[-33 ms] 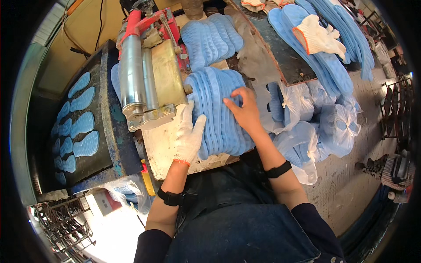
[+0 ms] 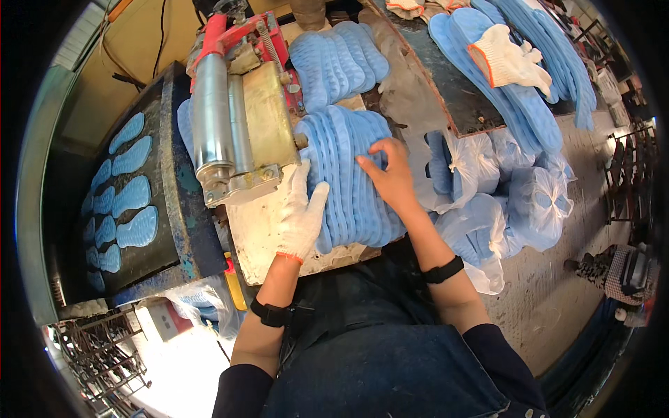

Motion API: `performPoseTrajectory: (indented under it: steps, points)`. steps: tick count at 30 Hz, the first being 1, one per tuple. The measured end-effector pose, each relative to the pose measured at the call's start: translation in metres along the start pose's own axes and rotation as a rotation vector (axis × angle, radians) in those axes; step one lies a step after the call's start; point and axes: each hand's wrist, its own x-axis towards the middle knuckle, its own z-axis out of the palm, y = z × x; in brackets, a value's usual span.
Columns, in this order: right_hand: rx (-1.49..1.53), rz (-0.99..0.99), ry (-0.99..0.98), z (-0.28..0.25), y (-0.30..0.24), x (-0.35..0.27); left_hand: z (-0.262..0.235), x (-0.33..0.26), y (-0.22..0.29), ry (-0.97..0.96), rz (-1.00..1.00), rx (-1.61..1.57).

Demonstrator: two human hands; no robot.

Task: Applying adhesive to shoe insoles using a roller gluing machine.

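A fanned row of blue insoles (image 2: 341, 188) lies overlapped on a pale board in front of me. My left hand (image 2: 303, 216), in a white knitted glove with an orange cuff, rests along the row's left side, thumb and fingers stretched out. From the right, my bare right hand (image 2: 391, 174) touches the top of the row, its thumb and index finger apart and slightly bent. Whether its other fingers grip an edge is hidden. Just left of the row stands a red machine with a metal roller (image 2: 212, 118).
Behind the row sits another pile of blue insoles (image 2: 338, 63). At left, several insoles lie spaced on a dark belt (image 2: 160, 230). To the right, a white glove (image 2: 512, 59) lies on long blue pieces on a dark table, with plastic bags (image 2: 536, 202) of blue pieces below.
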Motion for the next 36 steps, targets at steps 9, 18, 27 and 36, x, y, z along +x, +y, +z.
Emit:
performPoseTrajectory:
  steps: [9, 18, 27, 36]
  points:
    - [-0.548, -0.636, -0.047, -0.008, -0.006, 0.003, 0.009, 0.001, 0.000, -0.006, 0.028, -0.093]
    - [-0.079, -0.411, 0.173, -0.050, 0.033, 0.013, -0.018, 0.011, -0.030, 0.276, 0.177, 0.127]
    - [0.191, 0.580, 0.085, -0.053, 0.333, 0.001, -0.013, 0.020, -0.063, 0.338, 0.178, 0.416]
    - [-0.639, -0.009, 0.331, -0.151, 0.439, 0.031, 0.000, 0.026, -0.051, 0.300, 0.212, 0.473]
